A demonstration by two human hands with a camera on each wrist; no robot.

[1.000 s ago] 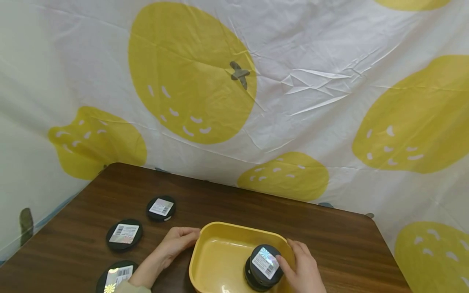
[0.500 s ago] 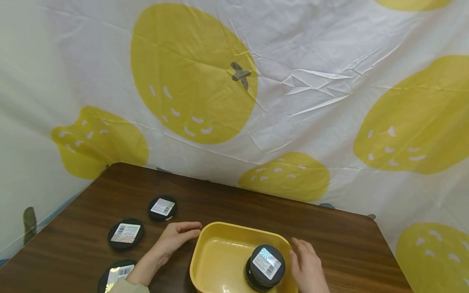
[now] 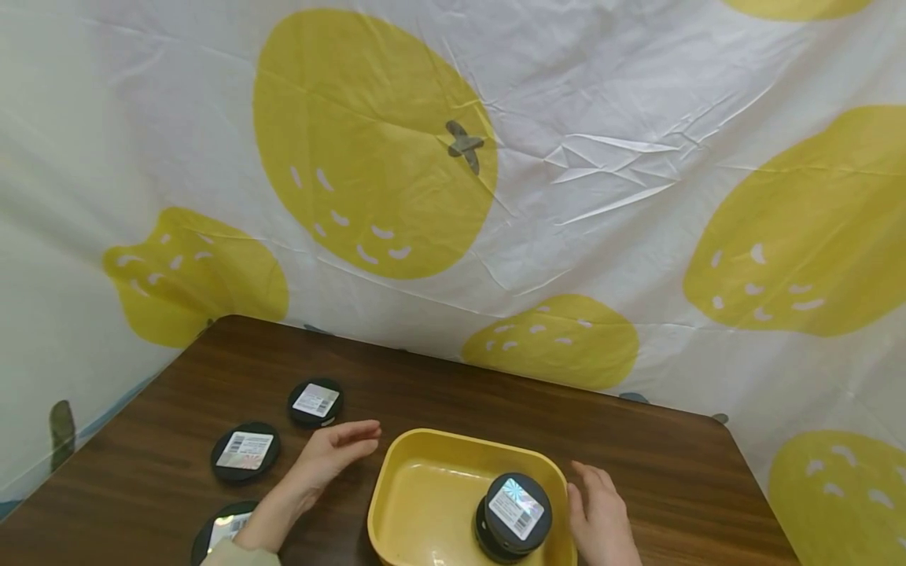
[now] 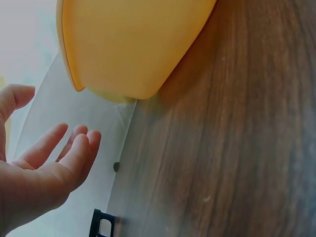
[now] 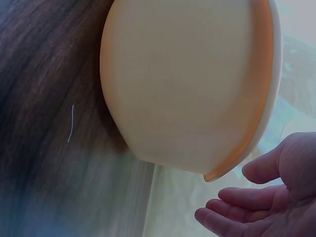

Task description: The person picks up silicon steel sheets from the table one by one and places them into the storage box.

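A yellow plastic tub stands at the bottom middle of the head view. Inside it, toward the right, a round black canister with a silvery barcode label on top sits on another dark round piece, mostly hidden. My left hand hovers off the tub's left side, fingers loosely extended, holding nothing. Beyond the right wall is my right hand, also holding nothing, its fingers slightly bent. Both wrist views show a gap between the hand and the tub's outer wall.
Left of the tub lie three flat black discs with white labels: one farthest back, one in the middle, and one nearer, partly behind the left forearm. Behind the brown wooden table hangs a lemon-print cloth.
Both hands have come off the tub's sides and moved outward, left hand leftward, right hand rightward. The right thumb has left the top canister. Tub and canister look unmoved.
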